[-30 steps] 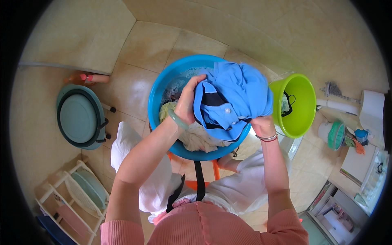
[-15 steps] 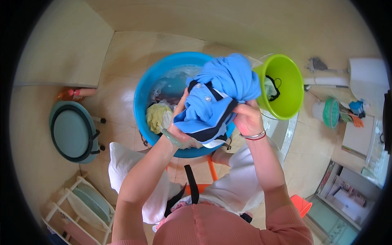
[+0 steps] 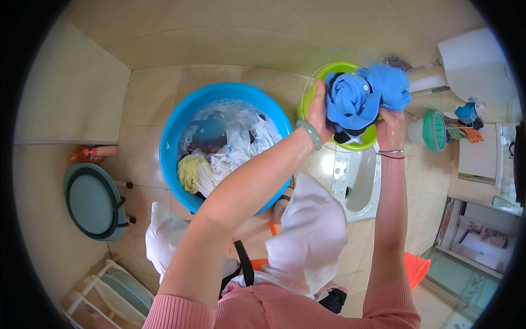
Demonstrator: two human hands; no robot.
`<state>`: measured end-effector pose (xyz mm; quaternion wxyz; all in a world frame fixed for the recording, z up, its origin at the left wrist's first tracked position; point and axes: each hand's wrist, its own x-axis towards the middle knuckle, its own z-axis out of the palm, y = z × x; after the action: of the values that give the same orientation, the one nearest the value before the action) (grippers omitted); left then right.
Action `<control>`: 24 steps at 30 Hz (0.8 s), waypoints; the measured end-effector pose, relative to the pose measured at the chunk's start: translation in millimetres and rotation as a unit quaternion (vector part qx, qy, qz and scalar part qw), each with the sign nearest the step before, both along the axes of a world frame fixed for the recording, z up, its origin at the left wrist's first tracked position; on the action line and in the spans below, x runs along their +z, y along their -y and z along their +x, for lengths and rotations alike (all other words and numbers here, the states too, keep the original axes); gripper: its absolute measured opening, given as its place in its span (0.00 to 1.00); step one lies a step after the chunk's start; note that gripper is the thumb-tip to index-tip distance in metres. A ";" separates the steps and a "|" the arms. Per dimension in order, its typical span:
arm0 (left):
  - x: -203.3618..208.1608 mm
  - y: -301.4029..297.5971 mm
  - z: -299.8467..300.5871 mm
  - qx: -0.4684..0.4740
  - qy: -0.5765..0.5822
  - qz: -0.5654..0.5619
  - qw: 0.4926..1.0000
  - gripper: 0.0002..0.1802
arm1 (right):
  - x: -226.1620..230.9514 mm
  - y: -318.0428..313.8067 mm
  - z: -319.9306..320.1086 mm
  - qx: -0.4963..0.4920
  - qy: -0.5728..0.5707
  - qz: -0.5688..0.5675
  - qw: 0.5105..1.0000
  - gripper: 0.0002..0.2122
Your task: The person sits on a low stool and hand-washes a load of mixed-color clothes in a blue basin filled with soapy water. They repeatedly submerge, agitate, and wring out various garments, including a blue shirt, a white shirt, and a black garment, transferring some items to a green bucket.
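A bunched blue shirt (image 3: 353, 98) with dark trim and small pale buttons is held between both hands. My left hand (image 3: 319, 112), a pale green bangle at its wrist, is closed against the shirt's left side. On the other side my right hand (image 3: 391, 127) grips it from below, a metal bangle and red cord at the wrist. Directly under the shirt stands a lime green bucket (image 3: 307, 101), its inside mostly hidden. Left of it, a large blue basin (image 3: 171, 148) holds sudsy water with white clothes (image 3: 241, 145) and a yellow-green cloth (image 3: 192, 172).
A white squat toilet (image 3: 359, 186) is set in the tiled floor below the bucket. A folded grey-green basin (image 3: 94, 200) leans at the left wall. A white rack (image 3: 104, 290) stands lower left, an orange-red bin (image 3: 415, 268) lower right. A small pail (image 3: 433, 131) sits at right.
Both hands have carried the blue shirt rightward, from above the blue basin to above the green bucket. The view has shifted, and the basin's contents and squat toilet show more fully.
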<state>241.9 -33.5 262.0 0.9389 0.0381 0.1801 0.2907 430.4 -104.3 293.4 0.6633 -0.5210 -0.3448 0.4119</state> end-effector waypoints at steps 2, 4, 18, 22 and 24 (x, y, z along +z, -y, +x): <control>-1.7 7.9 20.2 -0.012 -0.029 0.006 0.999 0.47 | -31.6 4.0 30.4 -0.062 -0.012 0.002 0.998 0.23; -25.8 10.7 35.6 0.001 -0.131 0.029 0.991 0.48 | -64.4 -1.0 44.8 -0.102 -0.020 -0.012 0.995 0.20; -109.9 -58.2 -137.3 -0.039 -0.313 0.230 0.921 0.20 | -145.0 -1.9 18.1 -0.158 0.363 -0.345 0.851 0.08; -205.4 -20.4 -238.6 -0.082 -0.555 0.445 0.698 0.09 | -121.6 -9.6 -91.5 -0.126 0.488 -0.143 0.852 0.06; -226.1 18.9 -258.9 -0.190 -0.552 0.583 0.565 0.16 | -136.3 -7.7 -135.1 0.051 0.481 -0.106 0.869 0.06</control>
<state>-17.0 -52.3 35.8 0.4641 0.7633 0.4438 0.0699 295.3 -96.6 157.1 0.3344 -0.7032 -0.6016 0.1780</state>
